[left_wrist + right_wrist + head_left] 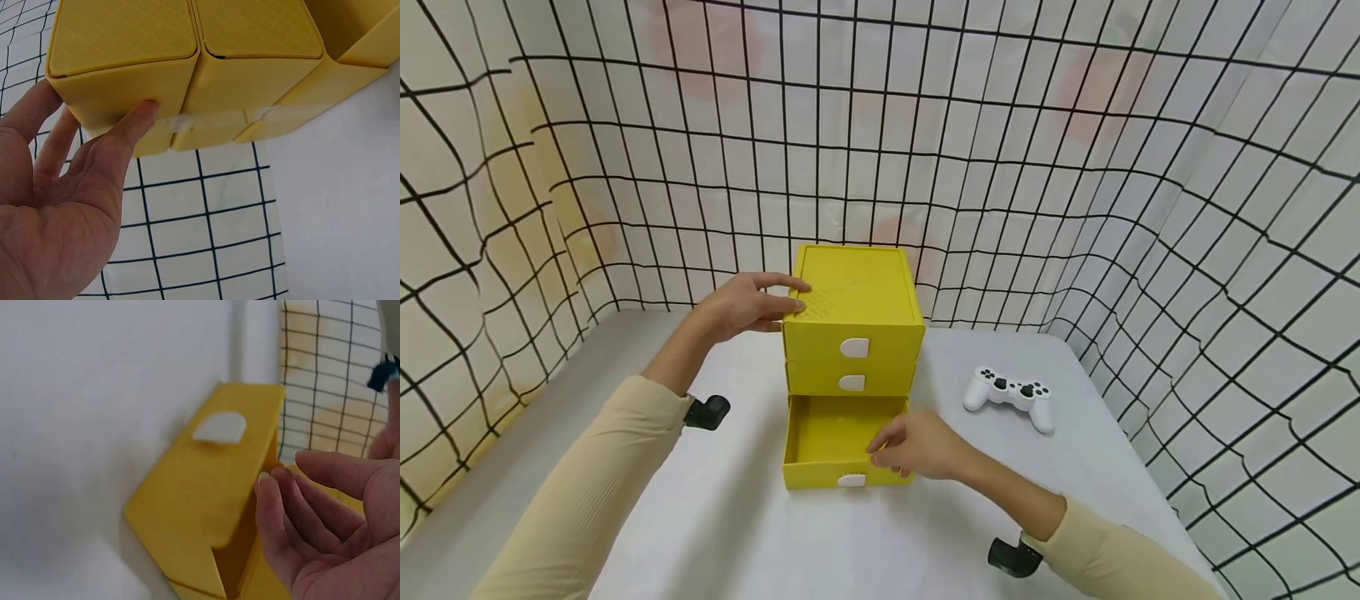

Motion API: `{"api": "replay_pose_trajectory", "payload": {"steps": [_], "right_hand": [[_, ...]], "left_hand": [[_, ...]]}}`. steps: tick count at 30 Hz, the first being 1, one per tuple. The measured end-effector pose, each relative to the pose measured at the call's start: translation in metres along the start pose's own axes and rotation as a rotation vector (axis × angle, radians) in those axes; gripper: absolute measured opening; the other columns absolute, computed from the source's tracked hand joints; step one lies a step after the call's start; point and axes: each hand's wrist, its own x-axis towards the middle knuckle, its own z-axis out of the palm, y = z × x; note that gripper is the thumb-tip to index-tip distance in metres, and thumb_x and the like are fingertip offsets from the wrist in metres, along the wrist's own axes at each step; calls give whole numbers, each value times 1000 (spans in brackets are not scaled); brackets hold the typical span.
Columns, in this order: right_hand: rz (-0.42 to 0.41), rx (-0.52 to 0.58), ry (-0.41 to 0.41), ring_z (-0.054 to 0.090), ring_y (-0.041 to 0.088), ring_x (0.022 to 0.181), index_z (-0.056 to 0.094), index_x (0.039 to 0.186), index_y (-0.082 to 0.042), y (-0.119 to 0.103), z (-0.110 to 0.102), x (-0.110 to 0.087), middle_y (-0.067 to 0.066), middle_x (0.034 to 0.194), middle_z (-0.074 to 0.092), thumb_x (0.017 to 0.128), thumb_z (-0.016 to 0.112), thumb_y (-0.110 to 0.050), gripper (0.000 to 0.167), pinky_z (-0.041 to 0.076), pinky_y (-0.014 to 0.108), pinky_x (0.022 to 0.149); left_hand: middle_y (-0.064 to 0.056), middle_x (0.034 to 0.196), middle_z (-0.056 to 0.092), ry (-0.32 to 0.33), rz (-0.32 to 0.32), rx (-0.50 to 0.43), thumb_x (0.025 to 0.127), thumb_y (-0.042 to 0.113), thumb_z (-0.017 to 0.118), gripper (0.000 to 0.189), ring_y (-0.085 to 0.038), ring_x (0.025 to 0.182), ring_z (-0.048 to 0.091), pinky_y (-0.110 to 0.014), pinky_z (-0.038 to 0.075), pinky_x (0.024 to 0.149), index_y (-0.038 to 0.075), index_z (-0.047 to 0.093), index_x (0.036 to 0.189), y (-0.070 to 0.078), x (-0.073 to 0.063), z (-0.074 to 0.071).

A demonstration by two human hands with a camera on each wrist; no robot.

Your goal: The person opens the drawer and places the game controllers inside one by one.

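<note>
A yellow three-drawer unit stands upright, its bottom drawer pulled out and showing a bare inside. Each drawer front carries a white rounded tab; the lowest tab shows large in the right wrist view. My left hand rests on the unit's top left edge, fingers on the top. In the left wrist view, a digit of the left hand presses the unit's side panel. Over the open drawer's right front corner is my right hand, fingers loosely bent, with fingertips right at the drawer's front rim.
A white game controller lies on the white table, right of the unit. Pale walls with a black grid enclose the table at the back and both sides. Clear tape runs along the unit's side.
</note>
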Motion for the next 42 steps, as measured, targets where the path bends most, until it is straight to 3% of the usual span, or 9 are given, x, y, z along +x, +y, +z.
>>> {"api": "replay_pose_trajectory", "payload": {"steps": [7, 14, 20, 26, 33, 42], "right_hand": [[51, -34, 121, 68, 24, 76, 78, 105, -12, 6, -37, 3, -1, 90, 75, 90, 76, -20, 16, 60, 36, 71], [134, -58, 256, 68, 20, 85, 76, 113, -13, 22, -67, 2, 2, 95, 74, 90, 76, -23, 25, 60, 36, 77], [200, -72, 352, 67, 22, 92, 72, 122, -16, 42, -93, -2, 7, 105, 74, 89, 78, -33, 38, 57, 33, 76], [257, -86, 407, 63, 28, 108, 68, 131, -15, 64, -114, -11, 13, 118, 70, 88, 78, -40, 50, 54, 38, 88], [283, -51, 454, 63, 33, 113, 62, 138, -12, 87, -132, -22, 21, 132, 63, 89, 77, -41, 58, 54, 40, 87], [357, -49, 506, 53, 44, 127, 55, 144, -9, 117, -145, -30, 30, 144, 52, 92, 74, -41, 65, 51, 53, 97]], "left_hand": [[-12, 140, 59, 5, -8, -3, 98, 27, 70, 48, -25, 115, 63, -38, 56, 101, 18, 57, 143, 1, 2, 1], [-14, 133, 63, 21, -23, -18, 97, 26, 71, 46, -20, 100, 67, -36, 58, 98, 18, 59, 141, 3, 2, 3], [-14, 134, 63, 14, -18, -13, 97, 27, 71, 47, -20, 102, 67, -38, 57, 100, 18, 58, 142, 2, 1, 4], [-14, 135, 61, 13, -11, 10, 98, 28, 70, 48, -20, 101, 66, -34, 58, 97, 18, 57, 143, 1, 1, 3], [-14, 133, 61, 22, -11, -20, 97, 24, 71, 47, -19, 101, 67, -36, 58, 98, 17, 59, 141, 2, 1, 2], [-14, 136, 61, 22, -20, -27, 97, 24, 72, 47, -22, 109, 66, -37, 58, 99, 17, 59, 141, 2, 0, 2]]}}
